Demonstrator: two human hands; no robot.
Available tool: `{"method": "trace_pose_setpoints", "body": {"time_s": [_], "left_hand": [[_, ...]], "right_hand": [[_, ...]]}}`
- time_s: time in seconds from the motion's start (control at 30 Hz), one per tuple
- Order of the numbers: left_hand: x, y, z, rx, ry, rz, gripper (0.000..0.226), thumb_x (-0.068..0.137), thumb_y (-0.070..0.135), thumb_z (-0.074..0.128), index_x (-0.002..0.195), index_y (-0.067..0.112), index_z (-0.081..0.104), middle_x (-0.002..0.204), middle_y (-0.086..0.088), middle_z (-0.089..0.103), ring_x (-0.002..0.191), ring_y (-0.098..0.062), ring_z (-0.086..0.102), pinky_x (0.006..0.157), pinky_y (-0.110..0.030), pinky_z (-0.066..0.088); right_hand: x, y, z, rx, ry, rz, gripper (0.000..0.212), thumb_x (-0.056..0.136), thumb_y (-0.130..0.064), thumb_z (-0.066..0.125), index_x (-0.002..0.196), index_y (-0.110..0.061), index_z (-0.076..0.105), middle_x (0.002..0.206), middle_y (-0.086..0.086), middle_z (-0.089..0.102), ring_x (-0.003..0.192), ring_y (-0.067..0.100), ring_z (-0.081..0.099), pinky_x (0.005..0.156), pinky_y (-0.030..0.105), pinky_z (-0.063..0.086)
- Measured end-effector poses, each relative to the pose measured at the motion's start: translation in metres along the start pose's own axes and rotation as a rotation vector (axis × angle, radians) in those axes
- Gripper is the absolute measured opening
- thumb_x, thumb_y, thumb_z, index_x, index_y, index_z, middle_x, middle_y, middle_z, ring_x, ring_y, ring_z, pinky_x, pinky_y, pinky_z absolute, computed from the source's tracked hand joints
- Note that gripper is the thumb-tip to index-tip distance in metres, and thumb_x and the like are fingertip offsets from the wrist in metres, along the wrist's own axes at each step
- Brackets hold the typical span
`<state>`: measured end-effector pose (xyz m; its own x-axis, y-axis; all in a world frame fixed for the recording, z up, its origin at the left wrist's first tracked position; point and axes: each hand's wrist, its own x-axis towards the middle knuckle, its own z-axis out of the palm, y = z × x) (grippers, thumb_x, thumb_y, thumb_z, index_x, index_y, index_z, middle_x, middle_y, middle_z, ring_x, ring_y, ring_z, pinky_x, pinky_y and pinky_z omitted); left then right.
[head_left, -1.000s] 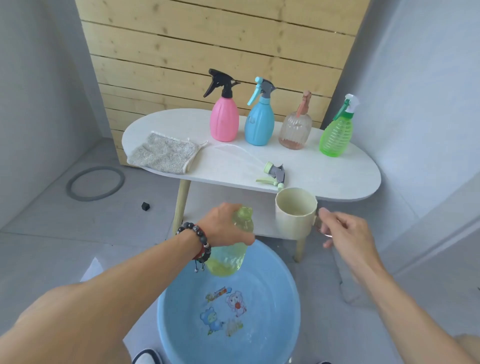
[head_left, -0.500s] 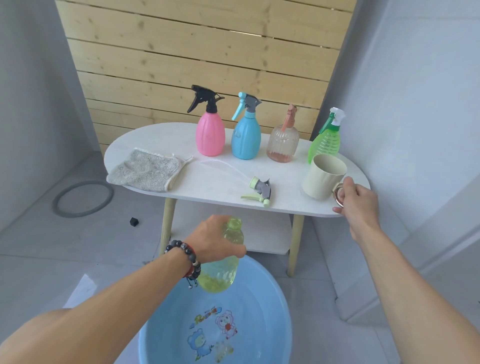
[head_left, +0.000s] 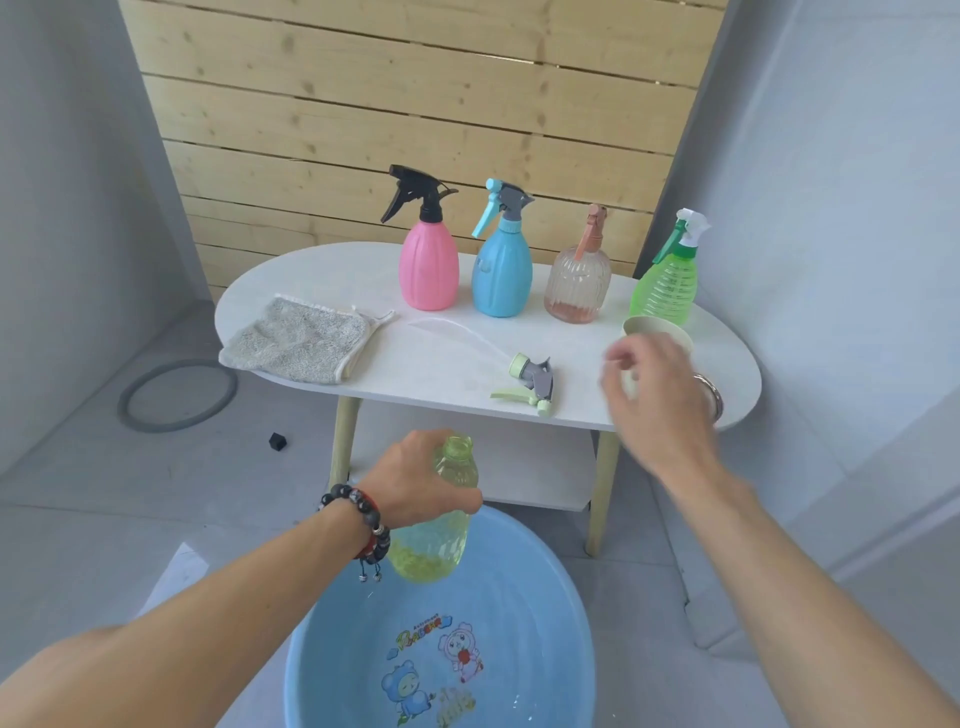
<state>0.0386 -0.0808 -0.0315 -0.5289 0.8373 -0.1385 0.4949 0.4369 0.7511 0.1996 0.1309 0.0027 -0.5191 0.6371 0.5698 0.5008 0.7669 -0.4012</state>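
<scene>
My left hand (head_left: 421, 480) grips a yellow-green bottle (head_left: 441, 525) with no cap, upright above the far rim of a blue basin (head_left: 566, 623) on the floor. The bottle's spray head (head_left: 530, 382) lies on the white table (head_left: 441, 364), its thin tube trailing to the left. My right hand (head_left: 660, 400) hovers over the table's right part, fingers loosely curled and holding nothing. A cream mug (head_left: 657, 330) stands on the table right behind that hand, mostly hidden by it.
Pink (head_left: 428, 265), blue (head_left: 501, 273), clear amber (head_left: 577, 283) and green (head_left: 667, 283) spray bottles stand in a row at the table's back. A grey cloth (head_left: 298, 340) lies on its left end. A grey ring (head_left: 176, 395) and a small black cube (head_left: 278, 441) lie on the floor.
My right hand carried the mug from above the basin up to the table's right end, set it down and let go, then drew back left. The left hand kept the bottle in place.
</scene>
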Motion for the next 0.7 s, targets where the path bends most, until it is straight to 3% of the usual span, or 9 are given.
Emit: {"method": "trace_pose_setpoints", "body": {"time_s": [0.07,0.13,0.2,0.3,0.4,0.5,0.6,0.7], "left_hand": [[0.002,-0.001,0.0,-0.011,0.034,0.0,0.026,0.067,0.031,0.08,0.086,0.027,0.063,0.08,0.013,0.066,0.068,0.0,0.058,0.049,-0.008,0.038],[0.003,-0.002,-0.001,-0.036,0.068,0.005,0.022,0.065,0.034,0.08,0.08,0.024,0.066,0.077,0.011,0.068,0.068,-0.003,0.06,0.052,-0.012,0.044],[0.003,-0.005,-0.004,-0.062,0.092,0.007,0.022,0.064,0.035,0.078,0.079,0.023,0.067,0.077,0.01,0.07,0.067,-0.002,0.061,0.056,-0.016,0.049],[0.003,-0.007,-0.009,-0.075,0.119,0.006,0.024,0.063,0.036,0.077,0.08,0.021,0.068,0.077,0.009,0.07,0.064,-0.001,0.06,0.057,-0.019,0.051],[0.002,-0.008,-0.012,-0.069,0.141,0.008,0.022,0.065,0.033,0.078,0.08,0.021,0.067,0.073,0.011,0.068,0.06,0.003,0.057,0.052,-0.013,0.047],[0.0,-0.01,-0.013,-0.048,0.164,-0.005,0.022,0.066,0.033,0.079,0.082,0.022,0.066,0.07,0.012,0.065,0.059,0.002,0.056,0.047,-0.009,0.042],[0.0,-0.01,-0.014,-0.038,0.168,-0.013,0.023,0.069,0.031,0.08,0.085,0.021,0.065,0.071,0.013,0.062,0.062,0.0,0.055,0.045,-0.006,0.038],[0.001,-0.012,-0.015,-0.048,0.178,-0.026,0.024,0.071,0.03,0.08,0.088,0.019,0.065,0.069,0.014,0.059,0.056,0.002,0.053,0.042,-0.007,0.036]], "right_hand": [[0.003,-0.017,0.024,-0.031,-0.317,-0.169,0.037,0.098,-0.033,0.059,0.133,-0.019,0.056,0.141,0.004,0.051,0.129,0.028,0.047,0.102,0.048,0.045],[0.01,-0.022,0.043,-0.176,-0.571,-0.226,0.062,0.096,-0.043,0.062,0.151,-0.025,0.04,0.164,0.001,0.026,0.148,0.023,0.028,0.112,0.047,0.036],[0.01,-0.018,0.057,-0.269,-0.666,-0.255,0.069,0.094,-0.045,0.066,0.154,-0.029,0.036,0.166,-0.001,0.019,0.152,0.022,0.023,0.114,0.046,0.033],[0.002,-0.006,0.061,-0.3,-0.543,-0.298,0.053,0.09,-0.027,0.072,0.14,-0.028,0.054,0.139,0.006,0.045,0.131,0.031,0.045,0.102,0.045,0.039],[-0.007,0.003,0.049,-0.194,-0.408,-0.305,0.03,0.093,-0.024,0.072,0.123,-0.025,0.068,0.11,0.008,0.053,0.1,0.035,0.061,0.089,0.045,0.047],[-0.008,-0.008,0.016,0.086,-0.389,-0.202,0.021,0.102,-0.032,0.059,0.123,-0.034,0.063,0.104,-0.001,0.054,0.095,0.018,0.059,0.082,0.031,0.045],[-0.008,-0.025,-0.019,0.233,-0.382,-0.115,0.03,0.102,-0.037,0.057,0.131,-0.043,0.055,0.097,-0.009,0.066,0.088,0.007,0.06,0.074,0.018,0.044],[-0.015,-0.028,-0.041,0.222,-0.421,-0.118,0.03,0.1,-0.041,0.056,0.129,-0.043,0.063,0.108,-0.011,0.073,0.097,0.015,0.064,0.088,0.034,0.052]]}}
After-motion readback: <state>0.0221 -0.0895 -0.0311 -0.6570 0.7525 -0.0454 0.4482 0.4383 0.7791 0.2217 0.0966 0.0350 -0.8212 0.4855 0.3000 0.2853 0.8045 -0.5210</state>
